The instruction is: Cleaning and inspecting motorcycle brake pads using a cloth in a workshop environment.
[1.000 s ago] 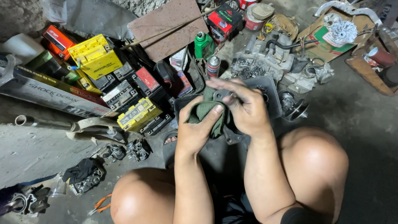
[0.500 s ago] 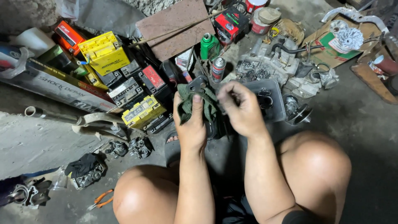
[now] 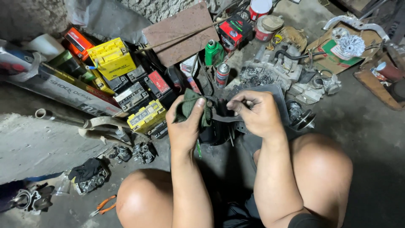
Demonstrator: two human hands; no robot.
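The left hand (image 3: 185, 126) pinches a dark green rag (image 3: 190, 107); the right hand (image 3: 257, 114) grips a thin dark part (image 3: 225, 119). Wiping goes best with the part held steady.

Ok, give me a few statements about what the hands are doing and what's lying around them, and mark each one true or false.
1. The left hand grips a dark green rag. True.
2. The right hand rests flat on the floor. False: it is raised, pinching a dark part.
3. Orange-handled pliers lie on the floor near the left knee. True.
4. The green bottle lies on its side. False: it stands upright.
5. A yellow box sits among the batteries. True.
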